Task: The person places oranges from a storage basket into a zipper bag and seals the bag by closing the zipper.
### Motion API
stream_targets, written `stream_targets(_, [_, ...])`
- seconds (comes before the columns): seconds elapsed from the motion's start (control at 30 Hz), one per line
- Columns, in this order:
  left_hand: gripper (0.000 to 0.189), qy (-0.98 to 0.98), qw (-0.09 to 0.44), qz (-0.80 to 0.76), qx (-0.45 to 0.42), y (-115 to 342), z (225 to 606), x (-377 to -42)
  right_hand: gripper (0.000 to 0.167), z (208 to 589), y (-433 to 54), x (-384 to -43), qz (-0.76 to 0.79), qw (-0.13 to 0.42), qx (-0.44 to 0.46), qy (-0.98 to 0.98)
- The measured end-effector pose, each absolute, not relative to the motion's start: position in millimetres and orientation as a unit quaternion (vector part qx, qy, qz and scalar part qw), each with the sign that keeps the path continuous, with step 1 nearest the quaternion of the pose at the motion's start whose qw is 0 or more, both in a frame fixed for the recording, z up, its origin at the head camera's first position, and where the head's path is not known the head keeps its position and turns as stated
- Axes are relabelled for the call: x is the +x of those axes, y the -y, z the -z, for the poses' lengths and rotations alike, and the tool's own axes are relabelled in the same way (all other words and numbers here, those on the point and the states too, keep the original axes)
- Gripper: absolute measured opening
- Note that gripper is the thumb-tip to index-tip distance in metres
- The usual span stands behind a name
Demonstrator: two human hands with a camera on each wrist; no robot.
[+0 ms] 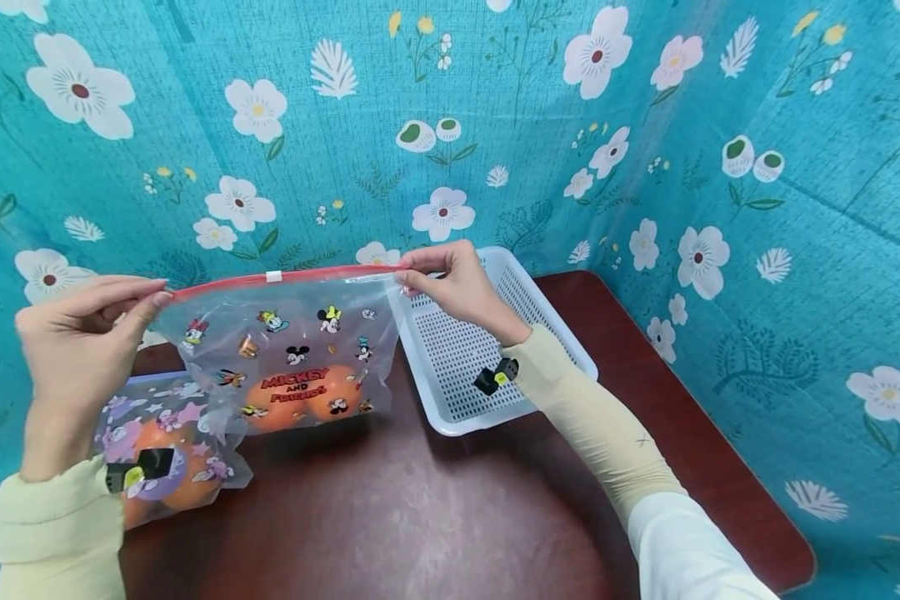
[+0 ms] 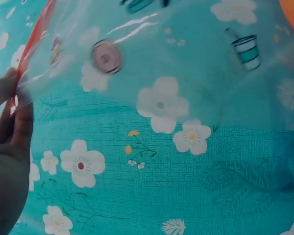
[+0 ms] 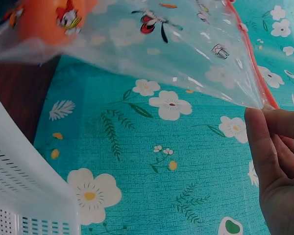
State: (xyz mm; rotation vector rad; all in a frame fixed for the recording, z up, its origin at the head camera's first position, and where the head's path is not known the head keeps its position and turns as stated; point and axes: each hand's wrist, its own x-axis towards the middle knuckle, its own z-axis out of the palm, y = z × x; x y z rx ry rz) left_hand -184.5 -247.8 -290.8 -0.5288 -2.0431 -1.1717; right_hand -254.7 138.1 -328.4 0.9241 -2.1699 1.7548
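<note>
A clear zipper bag (image 1: 300, 342) with a red top strip, a white slider (image 1: 273, 277) and cartoon prints hangs stretched between both hands. Orange round fruits (image 1: 337, 392) lie at its bottom. My left hand (image 1: 82, 350) pinches the strip's left end; in the left wrist view that hand (image 2: 10, 137) shows at the edge. At the other end, my right hand (image 1: 457, 287) pinches the corner between thumb and fingertips, seen too in the right wrist view, where the hand (image 3: 279, 156) grips the bag's tip. The slider sits near the middle of the strip.
A second printed zipper bag (image 1: 187, 417) holding orange round fruits lies on the table at left, partly behind the left wrist. A pale blue plastic basket (image 1: 450, 417) stands beneath the right forearm. The dark red-brown table (image 1: 390, 517) meets a teal floral cloth (image 1: 457, 100) behind.
</note>
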Motion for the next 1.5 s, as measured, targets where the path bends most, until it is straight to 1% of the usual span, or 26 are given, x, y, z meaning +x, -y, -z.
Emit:
stream_targets(0.1, [0.018,0.832,0.304,0.41,-0.215,251.8,296.4,-183.6,0.008,330.8,-139.1,-255.9,-0.589,0.094,0.31,0.74])
stream_targets(0.23, [0.022,0.876,0.226,0.377,-0.198,256.8,308.5,-184.2,0.009,336.8,-136.5,-258.9,-0.577,0.074,0.299,0.756])
stream_targets(0.4, [0.029,0.898,0.137,0.362,-0.208,255.6,314.9,-186.5,0.009,342.1,-131.6,-260.5,-0.571,0.068,0.301,0.761])
stream_targets(0.5, [0.029,0.901,0.096,0.36,-0.224,249.7,316.1,-188.0,0.008,343.8,-130.1,-260.3,-0.574,0.066,0.302,0.758])
stream_targets(0.6, [0.027,0.898,0.075,0.357,-0.245,239.3,317.9,-189.6,0.008,345.0,-129.4,-259.5,-0.58,0.063,0.302,0.754])
stream_targets(0.7, [0.025,0.896,0.074,0.352,-0.262,226.2,320.9,-191.5,0.008,345.4,-128.4,-258.2,-0.586,0.062,0.305,0.748])
stream_targets(0.97, [0.022,0.89,0.126,0.34,-0.278,201.6,323.8,-193.9,0.009,347.4,-127.4,-256.5,-0.589,0.055,0.312,0.743])
stream_targets(1.23, [0.014,0.889,0.162,0.313,-0.293,197.8,323.1,-195.2,0.008,350.9,-127.1,-255.6,-0.594,0.046,0.314,0.739])
stream_targets(1.5, [0.014,0.888,0.188,0.295,-0.299,198.3,319.1,-199.4,0.008,352.4,-125.1,-251.7,-0.604,0.038,0.305,0.735])
